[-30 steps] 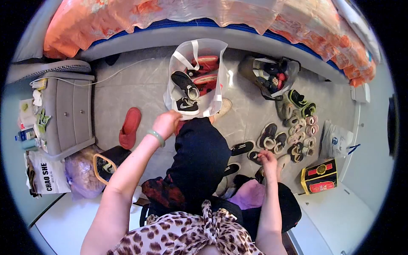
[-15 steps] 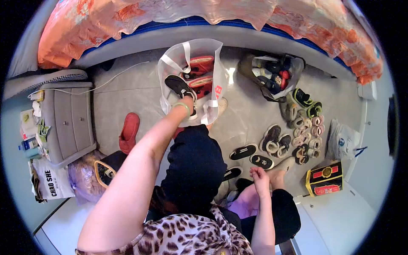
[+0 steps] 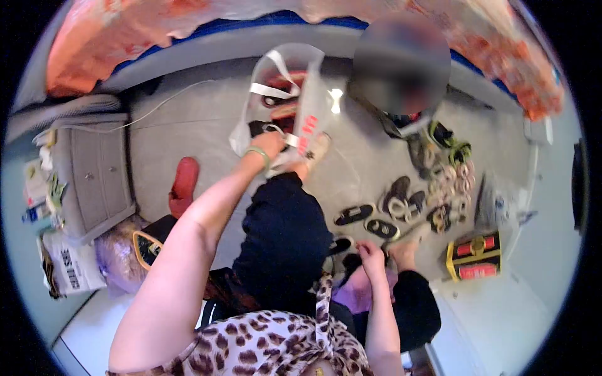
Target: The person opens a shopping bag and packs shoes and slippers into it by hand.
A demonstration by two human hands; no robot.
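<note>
My left hand (image 3: 271, 144), with a green bangle at the wrist, reaches to the near side of a translucent white bag (image 3: 306, 81) with white straps. Its fingers are closed on a black shoe (image 3: 257, 128), which shows partly at the fingertips. Deeper in the bag lies a pair of red shoes (image 3: 283, 113), partly behind a strap. My right hand (image 3: 371, 255) hangs near my knee, its fingers loosely bent with nothing visible in them. It is above a purple cloth (image 3: 357, 293), close to a black shoe (image 3: 340, 245).
Several pairs of shoes (image 3: 401, 199) stand on the floor at right. A blurred round patch covers most of a dark bag behind them. A black and gold box (image 3: 475, 255) is at far right. At left are a red slipper (image 3: 184, 187) and a grey cabinet (image 3: 94, 175).
The view has shifted and blurred slightly. My left hand has moved with the black shoe, and the bag's near side has bunched up and tilted. My right hand stays low.
</note>
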